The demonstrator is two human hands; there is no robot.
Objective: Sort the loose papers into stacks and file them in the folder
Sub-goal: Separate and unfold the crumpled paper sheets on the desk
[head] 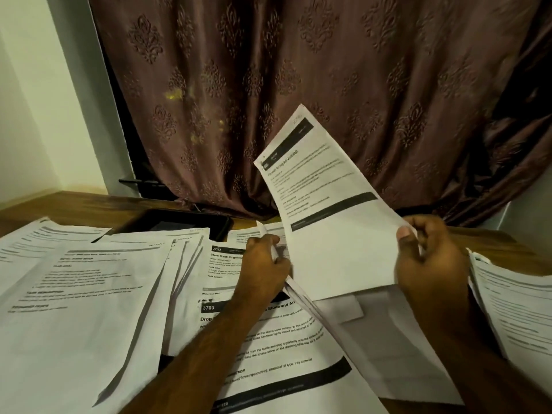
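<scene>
My right hand (430, 258) pinches the lower right corner of a printed sheet (325, 204) and holds it tilted up above the table. Left of it, my left hand (263, 267) grips the edge of a thin bundle of papers (385, 348) that slopes down toward the near right. Loose printed papers (263, 348) cover the middle of the table under my forearms. A fanned stack of sheets (89, 294) lies on the left. Another stack (516, 306) sits at the right edge. I see no folder that I can name for sure.
A dark flat tray-like object (179, 225) lies at the back of the wooden table (74, 204), partly under papers. A brown patterned curtain (298, 85) hangs close behind the table. A pale wall (30, 115) stands at the left.
</scene>
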